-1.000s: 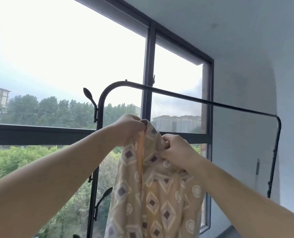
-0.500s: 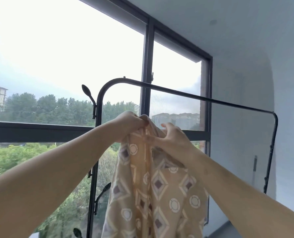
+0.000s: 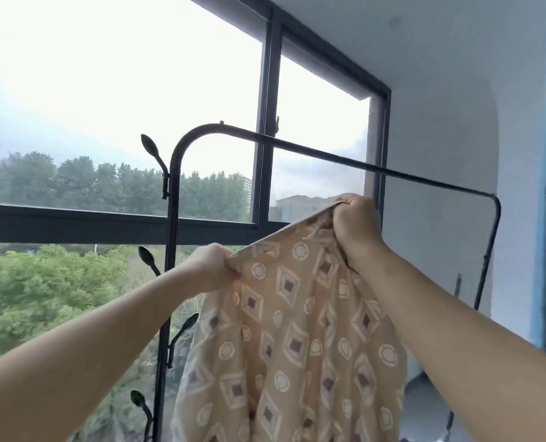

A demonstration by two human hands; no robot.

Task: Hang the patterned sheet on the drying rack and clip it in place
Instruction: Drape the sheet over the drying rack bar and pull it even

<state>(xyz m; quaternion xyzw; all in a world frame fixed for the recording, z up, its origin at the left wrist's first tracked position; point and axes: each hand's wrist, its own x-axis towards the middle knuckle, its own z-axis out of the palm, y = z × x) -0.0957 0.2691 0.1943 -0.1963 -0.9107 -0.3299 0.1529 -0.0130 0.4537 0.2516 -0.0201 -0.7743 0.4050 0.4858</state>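
Peach patterned sheet [image 3: 294,330] (diamonds, circles etc.)

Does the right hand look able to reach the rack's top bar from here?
Probably yes: the right hand, gripping the patterned sheet, is just below the top bar, with nothing visible between them.

The patterned sheet [image 3: 291,330], hanging below the top bar of the drying rack [image 3: 329,153], runs off the bottom edge, so its full length cannot be told. The fingertips of the left hand [image 3: 212,266] and the right hand [image 3: 354,221] are buried in its upper hem. The right forearm [image 3: 456,314] covers a stretch of the rack's right post. The trees [image 3: 58,298] left of the rack's left post are blurred.
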